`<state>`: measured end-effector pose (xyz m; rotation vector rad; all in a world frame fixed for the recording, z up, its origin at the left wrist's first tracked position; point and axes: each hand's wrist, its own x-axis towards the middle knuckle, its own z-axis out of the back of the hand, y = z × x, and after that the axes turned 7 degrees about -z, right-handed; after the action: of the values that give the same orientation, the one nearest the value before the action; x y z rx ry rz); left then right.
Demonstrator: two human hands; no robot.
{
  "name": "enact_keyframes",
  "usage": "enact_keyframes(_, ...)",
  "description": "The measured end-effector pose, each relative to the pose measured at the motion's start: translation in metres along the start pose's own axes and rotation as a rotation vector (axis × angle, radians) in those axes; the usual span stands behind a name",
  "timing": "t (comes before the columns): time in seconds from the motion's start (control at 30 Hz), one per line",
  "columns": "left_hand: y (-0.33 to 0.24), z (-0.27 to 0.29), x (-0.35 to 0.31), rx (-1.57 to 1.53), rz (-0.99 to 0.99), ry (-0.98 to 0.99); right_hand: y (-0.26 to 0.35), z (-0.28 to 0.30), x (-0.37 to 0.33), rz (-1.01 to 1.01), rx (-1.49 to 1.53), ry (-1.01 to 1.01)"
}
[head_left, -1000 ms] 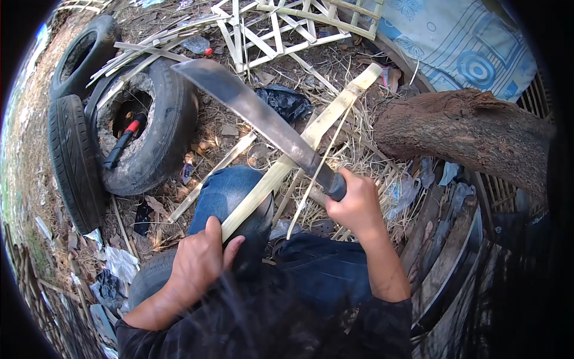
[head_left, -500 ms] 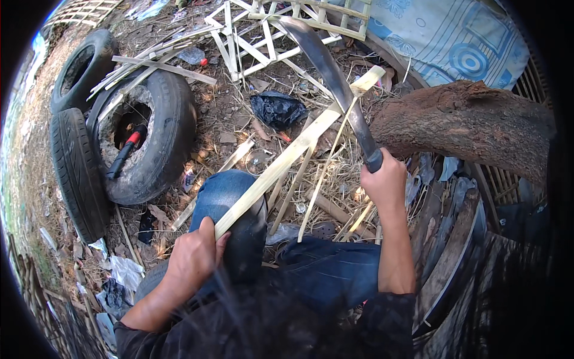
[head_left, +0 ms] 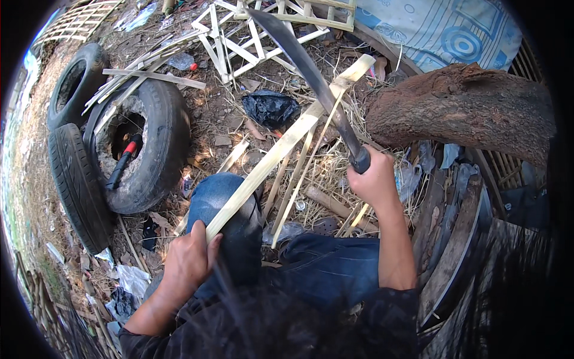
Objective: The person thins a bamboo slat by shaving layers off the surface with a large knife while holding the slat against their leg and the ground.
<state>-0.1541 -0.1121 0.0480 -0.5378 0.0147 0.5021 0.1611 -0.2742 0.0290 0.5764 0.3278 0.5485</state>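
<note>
The fingers of the left hand [head_left: 190,262] are curled tight round the near end of a pale bamboo slat [head_left: 281,149], low and left of centre in the frame; the thumb lies up along its edge. The fingers of the right hand [head_left: 374,181], right of centre, are wrapped shut about the dark handle of a machete [head_left: 311,78].

At the far left, three tyres [head_left: 152,155] lie on the dirt, two of them half stacked on edge, the largest flat with a red-and-black tool [head_left: 122,161] in its hole. Thin wooden strips [head_left: 152,76] rest across that tyre's top. Just right of it, below, the person's knee [head_left: 230,209] in blue denim sits under the slat. The slat runs from the left hand up and to the right, ending near the upper centre against a log. A black plastic bag [head_left: 272,107] lies on the ground left of the slat's middle. In the upper centre a white lattice frame [head_left: 251,30] lies flat. The machete's blade rises from the right hand toward the upper centre and crosses over the slat near its far end. Split bamboo pieces and dry straw [head_left: 323,179] lie beneath. On the right, the thick brown log [head_left: 466,113] lies crosswise, and a blue patterned cloth [head_left: 442,30] fills the upper right.
</note>
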Motion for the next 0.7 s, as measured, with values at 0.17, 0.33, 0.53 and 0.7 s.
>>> enact_keyframes(0.17, -0.005, 0.004, 0.0, 0.032, 0.017, 0.017, 0.026, -0.029, -0.021, 0.358, -0.265, 0.015)
enact_keyframes(0.33, -0.009, 0.002, -0.003, -0.012, 0.101, 0.021, 0.036, -0.045, -0.037, 0.538, -0.225, 0.107)
enact_keyframes(0.53, 0.008, -0.006, -0.009, 0.02, 0.072, 0.006, 0.025, -0.014, 0.015, 0.309, -0.235, -0.182)
enact_keyframes(0.7, 0.0, -0.006, 0.001, -0.053, 0.012, -0.06, 0.008, 0.018, 0.022, -0.044, -0.303, -0.347)
